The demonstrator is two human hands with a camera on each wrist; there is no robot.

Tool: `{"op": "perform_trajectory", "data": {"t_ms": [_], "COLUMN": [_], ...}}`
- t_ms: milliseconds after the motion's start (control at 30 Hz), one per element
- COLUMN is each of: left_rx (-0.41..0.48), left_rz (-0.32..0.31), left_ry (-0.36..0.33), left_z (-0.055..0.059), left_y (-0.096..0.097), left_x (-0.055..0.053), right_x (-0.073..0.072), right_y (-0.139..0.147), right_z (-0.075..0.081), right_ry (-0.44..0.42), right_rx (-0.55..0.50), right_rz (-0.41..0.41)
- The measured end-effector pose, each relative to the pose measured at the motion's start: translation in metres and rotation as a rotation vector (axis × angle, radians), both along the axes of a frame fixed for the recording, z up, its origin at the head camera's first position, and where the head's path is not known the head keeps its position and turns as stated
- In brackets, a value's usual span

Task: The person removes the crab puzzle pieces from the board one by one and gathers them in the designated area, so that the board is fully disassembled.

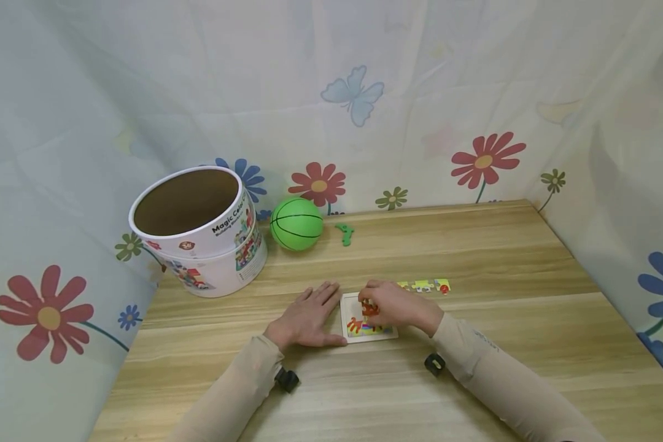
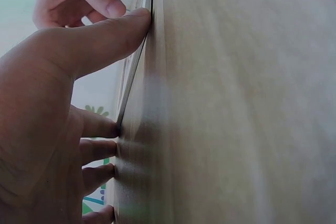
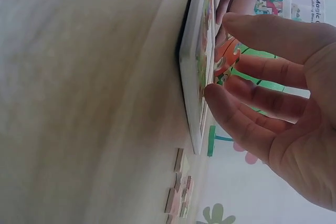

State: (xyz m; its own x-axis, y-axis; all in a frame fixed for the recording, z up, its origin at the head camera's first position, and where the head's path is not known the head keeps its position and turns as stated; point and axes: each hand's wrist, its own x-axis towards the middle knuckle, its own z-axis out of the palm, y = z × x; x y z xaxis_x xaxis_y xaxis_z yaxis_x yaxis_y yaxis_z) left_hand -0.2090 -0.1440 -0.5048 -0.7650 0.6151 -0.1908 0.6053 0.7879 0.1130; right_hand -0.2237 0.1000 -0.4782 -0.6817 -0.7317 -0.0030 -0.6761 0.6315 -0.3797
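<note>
A small square puzzle tray [image 1: 371, 338] with a pale frame lies on the table, several colourful pieces filling its near part. My left hand [image 1: 308, 316] lies along its left side, fingers spread, with thumb and forefinger touching the frame. Over the tray, my right hand [image 1: 398, 305] pinches an orange-red puzzle piece [image 1: 369, 307]. In the right wrist view, the held puzzle piece [image 3: 227, 56] is tilted up from the tray [image 3: 190, 66], partly hidden by the fingers. Whether it touches the tray, I cannot tell.
More puzzle pieces [image 1: 423, 286] lie in a row right of the tray, partly behind my right hand. Farther back are a green ball [image 1: 296, 223], a small green object [image 1: 345, 234] and a large white bucket [image 1: 221, 270]. A flowered curtain [image 1: 409, 141] surrounds the wooden table [image 1: 508, 331].
</note>
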Motion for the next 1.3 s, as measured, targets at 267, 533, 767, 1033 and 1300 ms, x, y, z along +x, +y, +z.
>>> {"op": "perform_trajectory", "data": {"t_ms": [267,533,767,1033,1300], "left_rx": [0.008,0.006,-0.004,0.012,0.001], "left_rz": [0.003,-0.001,0.005,-0.005,-0.004], "left_ry": [-0.005,0.000,-0.004,0.003,0.005], "left_z": [0.000,-0.001,0.000,0.000,0.001], "left_y": [0.000,0.000,0.001,0.000,0.000], "left_x": [0.001,0.000,-0.001,0.000,0.001], "right_x": [-0.002,-0.002,-0.003,-0.004,-0.004], "right_y": [0.003,0.009,0.017,0.028,0.043], "right_z": [0.001,0.007,0.010,0.010,0.010], "right_ry": [-0.007,-0.005,0.011,0.062,0.071], "right_rx": [-0.013,-0.007,0.018,-0.001,-0.009], "right_rz": [-0.010,-0.012,-0.023,-0.035,-0.054]}}
